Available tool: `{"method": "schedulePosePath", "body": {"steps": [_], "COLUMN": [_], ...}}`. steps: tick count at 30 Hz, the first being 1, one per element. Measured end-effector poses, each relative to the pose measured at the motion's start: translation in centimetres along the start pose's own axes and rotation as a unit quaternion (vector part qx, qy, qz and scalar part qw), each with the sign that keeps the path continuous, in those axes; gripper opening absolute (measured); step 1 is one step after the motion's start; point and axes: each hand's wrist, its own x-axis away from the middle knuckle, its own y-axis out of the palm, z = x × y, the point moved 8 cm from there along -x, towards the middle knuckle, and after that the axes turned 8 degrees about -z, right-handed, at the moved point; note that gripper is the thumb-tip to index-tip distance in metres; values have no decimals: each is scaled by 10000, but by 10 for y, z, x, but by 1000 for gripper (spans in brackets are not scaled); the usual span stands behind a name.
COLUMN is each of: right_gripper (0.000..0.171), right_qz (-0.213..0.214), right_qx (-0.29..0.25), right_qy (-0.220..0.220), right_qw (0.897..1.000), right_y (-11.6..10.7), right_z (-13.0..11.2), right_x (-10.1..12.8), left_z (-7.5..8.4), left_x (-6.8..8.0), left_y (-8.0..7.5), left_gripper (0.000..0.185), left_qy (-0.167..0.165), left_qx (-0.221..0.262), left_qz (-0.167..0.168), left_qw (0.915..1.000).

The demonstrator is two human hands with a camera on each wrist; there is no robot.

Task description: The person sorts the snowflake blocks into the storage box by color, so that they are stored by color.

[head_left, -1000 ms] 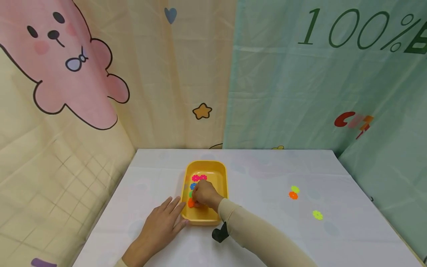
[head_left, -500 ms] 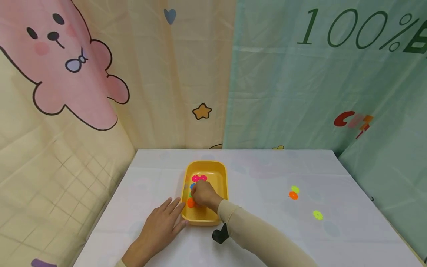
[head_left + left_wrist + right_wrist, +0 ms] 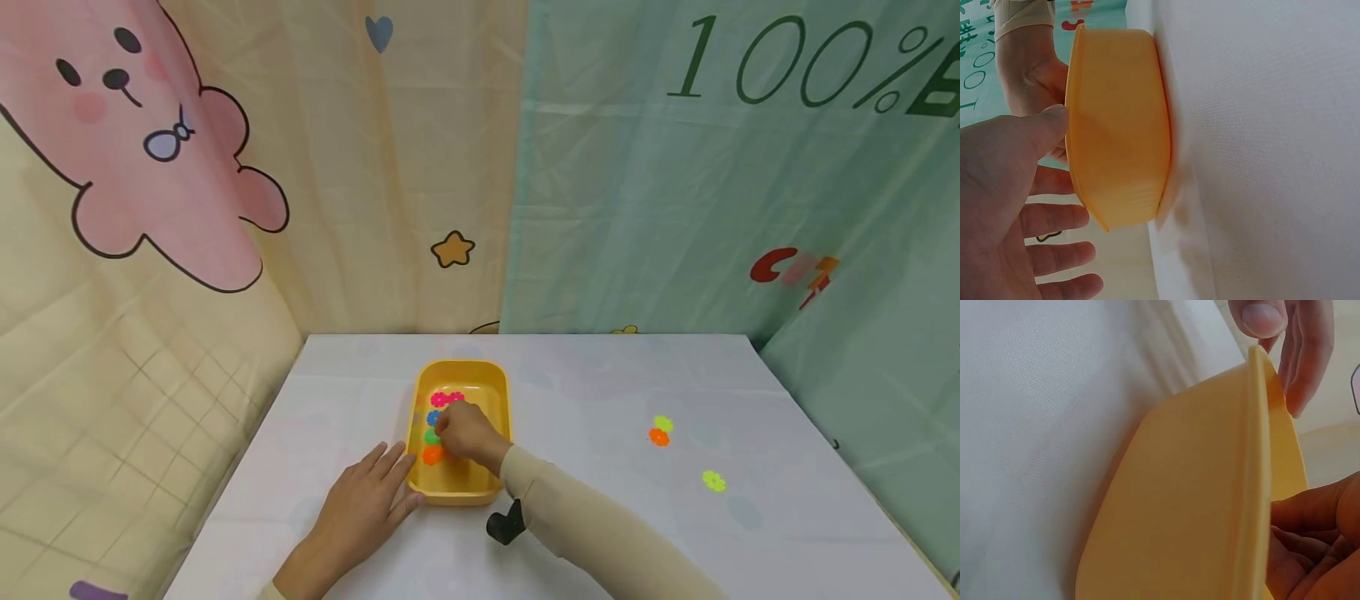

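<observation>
A yellow tray sits on the white table, seen edge-on in the left wrist view and the right wrist view. Along its left side lie flower-shaped pieces: pink, blue, green and orange. My right hand is inside the tray beside the green and blue pieces, fingers curled; whether it pinches anything is hidden. My left hand lies flat on the table, fingers spread, with its thumb touching the tray's near left corner.
Loose flower pieces lie on the table to the right: a yellow-green one touching an orange one, and another yellow-green one nearer. Printed curtains hang close behind and on both sides of the table.
My right hand has shifted slightly right and away inside the tray, uncovering the green piece. The left hand has stayed where it was.
</observation>
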Motion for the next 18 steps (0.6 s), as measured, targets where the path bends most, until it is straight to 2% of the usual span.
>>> {"method": "schedulePosePath", "body": {"steps": [8, 18], "right_gripper": [20, 10], "right_qz": [-43, 169], "right_qx": [-1131, -1652], "right_qy": [-96, -317], "right_qw": [9935, 9856], "right_y": [-22, -75], "right_z": [10, 31], "right_x": [15, 47], "left_z": [0, -1], "left_x": [-1, 0], "left_y": [0, -1], "left_gripper": [60, 60], "left_qy": [-16, -38], "left_qx": [-69, 42], "left_qz": [-36, 64], "left_qw": [10000, 10000]}}
